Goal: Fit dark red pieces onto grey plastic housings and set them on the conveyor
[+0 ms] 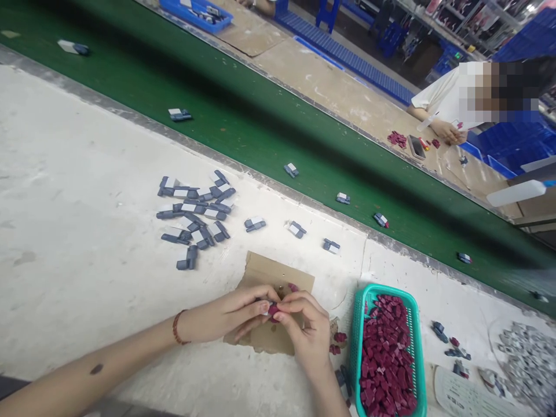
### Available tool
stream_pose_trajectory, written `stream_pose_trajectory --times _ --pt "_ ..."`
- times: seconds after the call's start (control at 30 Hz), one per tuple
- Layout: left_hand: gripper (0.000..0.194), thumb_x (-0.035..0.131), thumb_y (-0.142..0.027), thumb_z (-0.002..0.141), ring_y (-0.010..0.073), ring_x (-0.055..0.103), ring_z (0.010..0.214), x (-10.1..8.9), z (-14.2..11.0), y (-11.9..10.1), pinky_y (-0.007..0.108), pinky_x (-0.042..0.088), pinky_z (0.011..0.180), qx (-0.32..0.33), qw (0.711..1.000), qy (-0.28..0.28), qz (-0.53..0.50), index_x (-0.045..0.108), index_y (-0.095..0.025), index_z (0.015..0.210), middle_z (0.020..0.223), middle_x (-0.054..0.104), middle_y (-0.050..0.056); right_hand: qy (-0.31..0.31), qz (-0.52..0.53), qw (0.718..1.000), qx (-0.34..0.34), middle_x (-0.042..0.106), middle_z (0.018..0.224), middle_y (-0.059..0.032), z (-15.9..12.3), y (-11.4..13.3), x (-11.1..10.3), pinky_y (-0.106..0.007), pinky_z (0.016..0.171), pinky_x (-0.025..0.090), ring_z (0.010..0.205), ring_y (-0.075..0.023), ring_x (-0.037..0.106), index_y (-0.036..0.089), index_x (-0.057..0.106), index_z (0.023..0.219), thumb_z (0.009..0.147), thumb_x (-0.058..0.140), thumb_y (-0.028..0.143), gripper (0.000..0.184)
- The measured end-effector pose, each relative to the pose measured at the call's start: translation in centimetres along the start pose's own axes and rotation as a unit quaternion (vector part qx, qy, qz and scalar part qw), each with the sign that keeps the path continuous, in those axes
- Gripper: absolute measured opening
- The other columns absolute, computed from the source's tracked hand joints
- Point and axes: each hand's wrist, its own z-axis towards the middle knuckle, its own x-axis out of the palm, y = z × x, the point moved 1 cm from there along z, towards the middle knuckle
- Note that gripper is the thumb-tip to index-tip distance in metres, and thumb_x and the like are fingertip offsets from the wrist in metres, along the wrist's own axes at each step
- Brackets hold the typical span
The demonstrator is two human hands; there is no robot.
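Note:
My left hand and my right hand meet over a piece of cardboard on the white bench. Both pinch one small part between their fingertips; it shows dark red with a white bit. A bead bracelet is on my left wrist. A teal basket full of dark red pieces stands just right of my right hand. A pile of grey and white parts lies beyond my left hand.
A green conveyor belt runs diagonally behind the bench with single grey parts on it. Across it a person in white works at another bench. Loose grey parts and a plate of silver pieces lie at the right.

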Motion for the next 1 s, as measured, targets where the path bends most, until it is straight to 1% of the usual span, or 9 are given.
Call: stream_pose_trajectory --times 0.1,0.23,0.43,0.53,0.6,0.7,0.77,0.9,1.0 --pt "0.034 0.048 -0.053 0.09 0.0158 0.054 0.06 -0.1 -0.2 -1.0 0.024 0.043 0.053 0.025 0.995 0.002 0.098 0.057 -0.02 0.095 0.074 0.058 0.001 -0.008 -0.003 1.0 -0.004 0.07 0.075 -0.0029 -0.1 -0.1 -0.1 -0.026 0.067 0.054 0.07 -0.0157 0.066 0.02 0.07 0.074 0.083 0.069 0.026 0.011" --pt "0.025 0.043 -0.033 0.095 0.02 0.06 0.077 -0.3 -0.2 -1.1 0.027 0.045 0.071 0.105 0.958 -0.019 0.266 0.059 -0.018 0.085 0.083 0.065 0.004 -0.011 -0.011 1.0 -0.005 0.069 0.071 -0.0011 -0.5 -0.2 0.0 -0.033 0.082 0.053 0.069 -0.0154 0.066 0.02 0.066 0.073 0.087 0.065 0.027 0.015" --pt "0.025 0.043 -0.031 0.096 0.0222 0.066 0.082 0.1 0.4 -1.9 0.026 0.049 0.072 0.131 0.935 0.009 0.331 0.065 -0.019 0.094 0.092 0.071 0.006 -0.023 -0.053 0.998 -0.015 0.069 0.076 -0.0028 -1.3 0.8 -0.2 -0.031 0.079 0.053 0.075 -0.0168 0.066 0.02 0.068 0.079 0.089 0.061 0.023 0.012" --pt "0.029 0.045 -0.036 0.095 0.0246 0.068 0.092 -1.0 1.4 -4.2 0.029 0.05 0.079 0.117 0.909 0.011 0.4 0.064 -0.024 0.113 0.108 0.073 0.006 -0.029 -0.101 0.995 0.002 0.07 0.087 -0.0048 -2.2 1.4 -2.4 -0.027 0.072 0.053 0.08 -0.0171 0.066 0.022 0.07 0.095 0.091 0.057 0.021 0.014" --pt "0.035 0.042 -0.042 0.094 0.0265 0.069 0.089 -3.0 2.8 -6.2 0.032 0.051 0.078 0.101 0.876 -0.046 0.47 0.062 -0.024 0.116 0.109 0.072 0.006 -0.06 -0.166 0.984 0.021 0.069 0.092 -0.0052 -3.1 1.6 -5.2 -0.027 0.073 0.053 0.083 -0.0176 0.066 0.023 0.069 0.099 0.091 0.054 0.021 0.017" --pt "0.042 0.037 -0.043 0.093 0.0304 0.065 0.098 -7.5 5.9 -9.0 0.037 0.05 0.083 0.092 0.785 -0.199 0.579 0.06 -0.02 0.118 0.116 0.068 0.01 -0.142 -0.326 0.933 0.059 0.068 0.098 -0.0076 -4.3 1.1 -10.5 -0.035 0.083 0.051 0.094 -0.0229 0.063 0.022 0.068 0.097 0.091 0.05 0.021 0.019" --pt "0.044 0.03 -0.032 0.095 0.0311 0.059 0.111 -10.3 8.4 -10.3 0.038 0.045 0.094 0.087 0.718 -0.272 0.635 0.058 -0.014 0.123 0.123 0.063 0.013 -0.126 -0.43 0.89 0.083 0.068 0.101 -0.0095 -4.6 0.3 -13.4 -0.04 0.085 0.05 0.097 -0.0261 0.062 0.021 0.068 0.099 0.089 0.048 0.017 0.023" --pt "0.047 0.028 -0.014 0.093 0.041 0.05 0.119 -13.2 12.5 -10.7 0.053 0.038 0.099 0.074 0.674 -0.333 0.655 0.048 0.005 0.131 0.122 0.057 0.028 -0.001 -0.565 0.821 0.074 0.067 0.101 -0.0094 -4.3 -1.6 -16.0 -0.04 0.084 0.051 0.095 -0.0265 0.061 0.02 0.068 0.099 0.086 0.045 0.007 0.03" --pt "0.038 0.044 -0.017 0.094 0.0345 0.054 0.116 -12.8 14.1 -10.4 0.052 0.043 0.097 0.082 0.66 -0.339 0.665 0.051 -0.006 0.13 0.125 0.057 0.02 0.03 -0.614 0.787 0.047 0.067 0.098 -0.0091 -3.8 -2.5 -16.1 -0.037 0.082 0.052 0.094 -0.0248 0.061 0.02 0.068 0.099 0.087 0.045 0.004 0.03"
